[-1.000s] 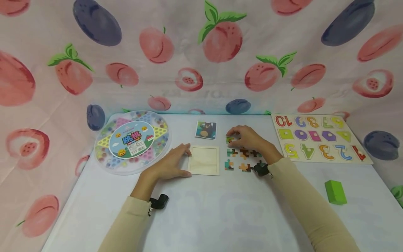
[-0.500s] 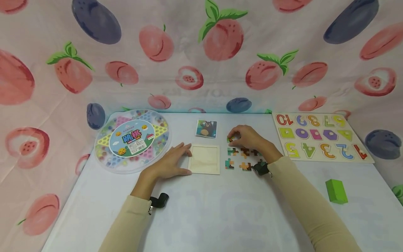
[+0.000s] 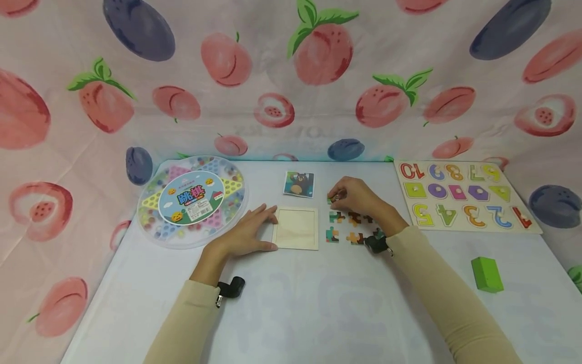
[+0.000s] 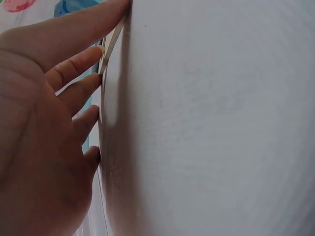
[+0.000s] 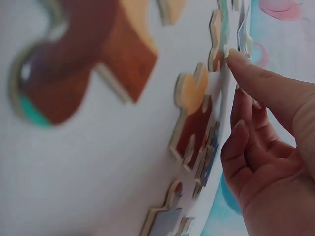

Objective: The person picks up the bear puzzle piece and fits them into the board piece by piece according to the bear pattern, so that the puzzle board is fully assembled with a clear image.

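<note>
My left hand (image 3: 245, 232) rests at the left edge of a square wooden puzzle tray (image 3: 296, 228). Its thumb touches the near corner and its fingers lie fairly straight at the far left side; the left wrist view shows the fingertips (image 4: 91, 81) against the tray's thin edge. To the right of the tray, my right hand (image 3: 359, 197) pinches a small jigsaw piece (image 3: 335, 197) between thumb and fingers, which largely cover it. Several jigsaw pieces (image 3: 332, 234) lie loose below that hand, some partly hidden by the wrist. They appear large in the right wrist view.
A picture card with a bear (image 3: 299, 184) lies behind the tray. At the left stands a round Chinese checkers box (image 3: 191, 199). A wooden number-and-shape board (image 3: 466, 227) lies at the right, with a green block (image 3: 487, 274) in front. A fruit-print cloth (image 3: 273, 65) hangs behind.
My right fingers have tightened on the jigsaw piece, which shows less and looks more tilted now. My left hand stays at the tray. The head view has shifted slightly.
</note>
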### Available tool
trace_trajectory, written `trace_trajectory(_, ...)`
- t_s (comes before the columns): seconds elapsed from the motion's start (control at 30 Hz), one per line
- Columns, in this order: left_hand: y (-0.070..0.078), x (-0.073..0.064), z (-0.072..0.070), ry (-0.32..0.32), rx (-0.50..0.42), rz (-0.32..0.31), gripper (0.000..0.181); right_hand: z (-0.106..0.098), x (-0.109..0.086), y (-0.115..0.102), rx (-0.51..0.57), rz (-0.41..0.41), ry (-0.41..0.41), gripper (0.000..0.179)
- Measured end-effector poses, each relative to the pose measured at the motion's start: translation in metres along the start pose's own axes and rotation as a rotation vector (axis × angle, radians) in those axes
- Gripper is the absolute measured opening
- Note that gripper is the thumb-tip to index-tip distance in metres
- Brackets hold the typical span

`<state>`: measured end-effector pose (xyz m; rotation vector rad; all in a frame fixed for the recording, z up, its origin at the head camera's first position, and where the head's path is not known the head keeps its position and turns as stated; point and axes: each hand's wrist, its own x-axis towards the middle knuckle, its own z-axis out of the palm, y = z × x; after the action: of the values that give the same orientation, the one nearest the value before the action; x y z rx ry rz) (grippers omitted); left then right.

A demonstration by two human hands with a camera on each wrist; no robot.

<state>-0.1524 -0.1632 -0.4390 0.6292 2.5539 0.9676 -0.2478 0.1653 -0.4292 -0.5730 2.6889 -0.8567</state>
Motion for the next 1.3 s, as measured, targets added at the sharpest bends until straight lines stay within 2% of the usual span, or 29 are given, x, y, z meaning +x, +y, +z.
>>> trace_trajectory(0.2,0.001,0.000,0.000,0.003,-0.012,-0.008,0.058,-0.001,-0.001,-0.004,0.071,-0.057,0.026,0.026)
trace_trajectory(0.4,0.002,0.001,0.000,0.006,-0.010,-0.026,0.057,-0.001,-0.003,-0.017,0.119,-0.136,0.002,0.027)
trace_trajectory(0.6,0.003,0.002,-0.001,0.000,-0.011,-0.035,0.057,0.004,-0.005,-0.032,0.150,-0.164,-0.011,0.026)
trace_trajectory(0.87,0.006,0.002,-0.001,-0.003,-0.003,-0.051,0.055,0.020,-0.006,-0.048,0.142,-0.115,-0.073,0.022)
trace_trajectory(1.07,0.008,0.002,-0.002,-0.003,-0.007,-0.053,0.054,0.034,-0.001,-0.056,0.128,-0.121,-0.108,0.017)
trace_trajectory(1.3,0.006,0.001,-0.002,-0.008,-0.016,-0.051,0.053,0.046,0.006,-0.066,0.119,-0.078,-0.115,0.021)
